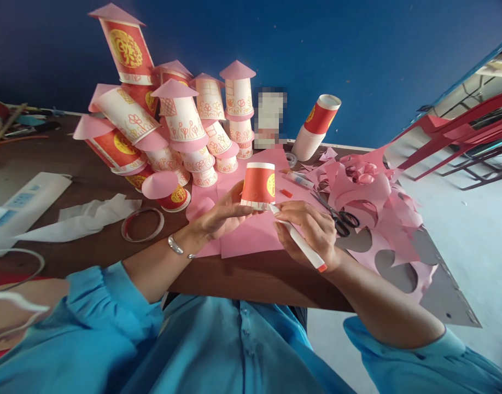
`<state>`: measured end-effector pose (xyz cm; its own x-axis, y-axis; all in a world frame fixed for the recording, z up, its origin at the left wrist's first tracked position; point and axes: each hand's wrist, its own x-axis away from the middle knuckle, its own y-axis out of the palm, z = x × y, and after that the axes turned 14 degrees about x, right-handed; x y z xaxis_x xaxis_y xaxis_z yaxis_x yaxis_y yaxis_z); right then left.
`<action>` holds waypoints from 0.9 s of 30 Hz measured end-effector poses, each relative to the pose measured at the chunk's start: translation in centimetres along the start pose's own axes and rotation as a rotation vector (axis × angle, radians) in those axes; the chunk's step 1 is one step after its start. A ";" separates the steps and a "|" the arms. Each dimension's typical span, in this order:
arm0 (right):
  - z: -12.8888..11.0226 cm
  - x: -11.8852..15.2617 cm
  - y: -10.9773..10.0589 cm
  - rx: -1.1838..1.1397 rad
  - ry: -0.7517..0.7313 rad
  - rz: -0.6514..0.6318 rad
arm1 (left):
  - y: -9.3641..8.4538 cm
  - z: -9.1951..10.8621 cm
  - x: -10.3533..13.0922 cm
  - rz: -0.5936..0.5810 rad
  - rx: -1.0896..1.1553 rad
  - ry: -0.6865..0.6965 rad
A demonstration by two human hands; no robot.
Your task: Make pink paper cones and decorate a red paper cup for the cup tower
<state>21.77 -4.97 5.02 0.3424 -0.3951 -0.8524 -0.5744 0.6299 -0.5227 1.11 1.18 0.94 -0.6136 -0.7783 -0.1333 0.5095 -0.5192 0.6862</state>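
Observation:
My left hand (226,212) is closed around a red paper cup (257,183) with a gold emblem, held upside down above the pink paper. Short marks show on the white band at the cup's lower edge. In my right hand (310,232) is a white marker (302,246) with an orange-red end, its tip at that band. Beneath both hands lie pink paper sheets (251,238) on the brown table (234,279). An orange-red marker cap (286,193) rests just right of the cup.
Stacked paper-cup towers with pink cone roofs (181,115) stand at the back left. A cup stack (310,142) leans at the back right. Black-handled scissors (343,219) and pink scraps (366,186) lie right. A tape roll (142,224) lies left, and red chairs (464,131) stand beyond.

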 end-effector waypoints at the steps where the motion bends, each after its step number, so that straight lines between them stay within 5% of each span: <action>1: 0.0 0.0 0.0 -0.001 -0.002 -0.005 | -0.1 0.0 0.0 -0.007 0.008 -0.003; 27: -0.5 -0.2 -0.2 -0.040 -0.030 -0.041 | -0.1 -0.1 0.6 0.034 -0.061 -0.041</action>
<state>21.43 -5.38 5.35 0.3877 -0.3994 -0.8307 -0.5889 0.5860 -0.5566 0.74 0.79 0.75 -0.6187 -0.7815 -0.0801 0.5655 -0.5138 0.6451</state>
